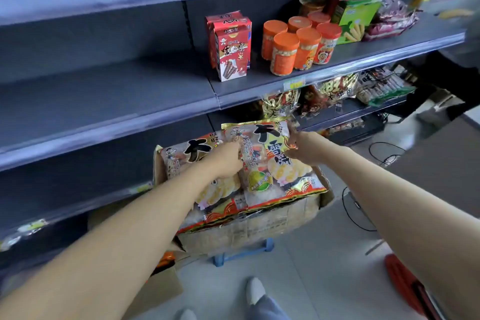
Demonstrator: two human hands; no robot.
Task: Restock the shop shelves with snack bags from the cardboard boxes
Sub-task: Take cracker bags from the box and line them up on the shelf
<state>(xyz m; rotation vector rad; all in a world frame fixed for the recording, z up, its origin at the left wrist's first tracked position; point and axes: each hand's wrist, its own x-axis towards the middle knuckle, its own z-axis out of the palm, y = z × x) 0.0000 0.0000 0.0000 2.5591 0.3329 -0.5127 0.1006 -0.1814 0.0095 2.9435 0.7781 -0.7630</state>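
A large rice-cracker snack bag (pixel 270 161) with gold and red trim is held over an open cardboard box (pixel 259 223) in front of the shelves. My left hand (pixel 224 160) grips the bag's left edge and my right hand (pixel 302 148) pinches its upper right corner. A second bag of the same kind (pixel 181 156) lies beneath, partly hidden by my left forearm. The box rests on a blue stool (pixel 241 252).
The dark shelf (pixel 104 101) at mid height holds red boxes (pixel 231 47), orange-lidded jars (pixel 296 44), a green box (pixel 355 21) and bags on its right half. Lower right shelves hold more snack bags (pixel 335 91). Black cables (pixel 363 215) and a red object (pixel 405 283) lie on the floor. Another cardboard box (pixel 161 286) stands at lower left.
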